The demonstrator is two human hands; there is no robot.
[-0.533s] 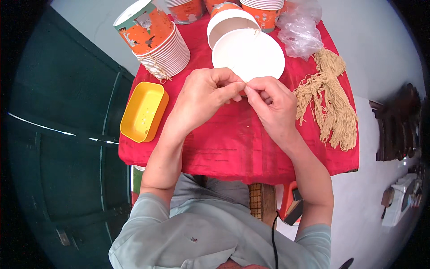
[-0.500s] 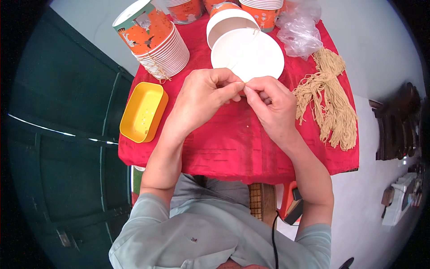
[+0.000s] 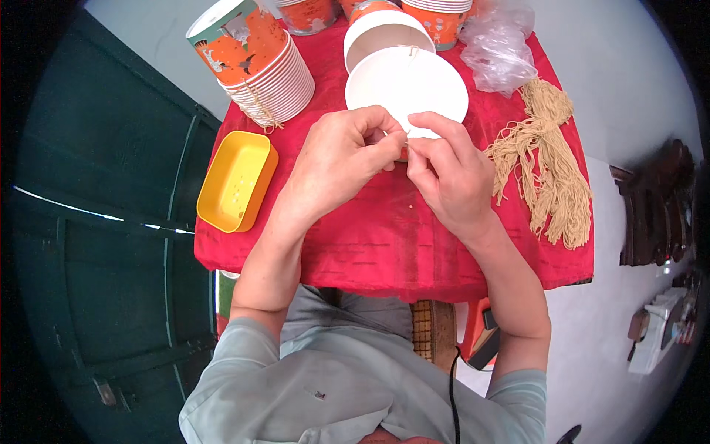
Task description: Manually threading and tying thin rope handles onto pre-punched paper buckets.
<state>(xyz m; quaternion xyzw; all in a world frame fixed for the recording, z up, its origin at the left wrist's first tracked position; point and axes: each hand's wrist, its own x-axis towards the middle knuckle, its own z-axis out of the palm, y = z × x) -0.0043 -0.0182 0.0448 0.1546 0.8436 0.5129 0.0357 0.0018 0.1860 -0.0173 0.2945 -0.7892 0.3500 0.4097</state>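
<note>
My left hand [image 3: 347, 155] and my right hand [image 3: 455, 174] meet over the near rim of a paper tub, whose white round face [image 3: 407, 85] is turned up toward me. Left thumb and forefinger pinch a thin pale string at the rim. My right thumb and middle finger close on the same spot, with the right forefinger lifted off. The string is mostly hidden by fingertips. A short piece of tan string [image 3: 412, 50] shows at the far rim of the white face. Only a sliver of the tub's orange side peeks out beneath my hands.
An open white paper tub [image 3: 384, 35] lies behind. At far left leans a stack of orange tubs [image 3: 255, 63] with strings hanging from it. A yellow tray [image 3: 235, 185] holds small bits. On the right are a tan string bundle [image 3: 551, 163] and clear plastic bags [image 3: 499, 52].
My right forefinger has lifted away from the pinch, and the right hand has shifted slightly right. The left hand keeps its pinch at the rim.
</note>
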